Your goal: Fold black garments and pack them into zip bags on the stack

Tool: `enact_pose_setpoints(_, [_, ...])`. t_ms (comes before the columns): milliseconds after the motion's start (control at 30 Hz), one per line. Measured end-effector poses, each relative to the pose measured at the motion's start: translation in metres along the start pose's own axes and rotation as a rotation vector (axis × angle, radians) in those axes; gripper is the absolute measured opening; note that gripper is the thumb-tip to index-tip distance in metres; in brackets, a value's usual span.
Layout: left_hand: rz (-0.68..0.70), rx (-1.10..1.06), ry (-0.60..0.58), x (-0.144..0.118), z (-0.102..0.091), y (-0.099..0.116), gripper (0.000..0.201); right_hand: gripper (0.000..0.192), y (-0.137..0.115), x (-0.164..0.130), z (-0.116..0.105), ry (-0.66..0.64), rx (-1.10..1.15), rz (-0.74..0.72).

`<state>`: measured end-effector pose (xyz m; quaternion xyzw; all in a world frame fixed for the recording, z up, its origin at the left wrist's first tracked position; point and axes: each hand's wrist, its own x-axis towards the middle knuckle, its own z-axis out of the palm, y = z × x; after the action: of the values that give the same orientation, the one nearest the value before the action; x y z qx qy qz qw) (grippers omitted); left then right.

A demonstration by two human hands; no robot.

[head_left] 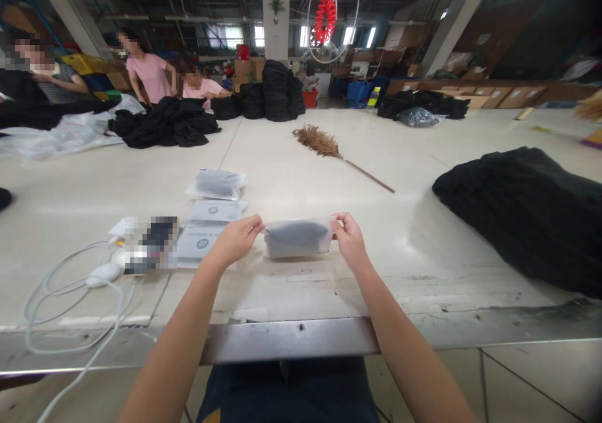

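On the table [423, 247], near its front edge: a filled pouch [297, 237] held flat between both hands
Black pile [527, 216]: one heap at right, unbagged as far as I can tell, so most of the packing looks left to do
Far piles [167, 122]: several dark heaps by three co-workers, too merged to count
Duster [336, 153]: one, lying mid-table
Finished pouch [217, 183]: one filled, set apart at left
Empty pouches [207, 231]: a small flat stack, count unclear
Cable [70, 297]: one white lead
Left hand [235, 240]: fingers pinched shut on the pouch's left end
Right hand [348, 238]: fingers pinched shut on its right end
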<state>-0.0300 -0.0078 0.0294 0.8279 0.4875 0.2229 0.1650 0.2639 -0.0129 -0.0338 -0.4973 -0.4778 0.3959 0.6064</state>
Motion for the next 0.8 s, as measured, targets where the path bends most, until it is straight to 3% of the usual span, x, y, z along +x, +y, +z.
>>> enact_pose_setpoints(100, [-0.087, -0.390, 0.131, -0.003, 0.021, -0.005, 0.028, 0.038, 0.001, -0.002, 0.005, 0.031, 0.039, 0.045])
enact_pose_setpoints(200, [-0.353, -0.762, 0.364, 0.000, 0.062, 0.000, 0.033, 0.037, 0.004, -0.003, 0.011, 0.048, 0.068, 0.119])
enact_pose_setpoints(267, [-0.501, -0.879, 0.395, 0.003, 0.088, 0.003, 0.035, 0.038, 0.008, -0.003, 0.012, 0.054, 0.028, 0.153])
enact_pose_setpoints(333, [-0.560, -0.865, 0.412, 0.005, 0.104, 0.004, 0.037, 0.040, 0.013, -0.002, 0.010, 0.019, -0.056, 0.187])
enact_pose_setpoints(433, [-0.579, -0.864, 0.425, 0.006, 0.109, 0.003, 0.042, 0.041, 0.022, 0.001, 0.007, -0.034, -0.183, 0.216])
enact_pose_setpoints(600, [-0.507, -1.155, 0.134, -0.002, 0.101, 0.002, 0.047, 0.039, 0.030, 0.005, 0.005, 0.008, -0.229, 0.152])
enact_pose_setpoints(800, [-0.528, -1.205, 0.314, -0.007, 0.106, 0.005, 0.035, 0.042, 0.028, 0.008, 0.006, -0.022, -0.127, 0.172])
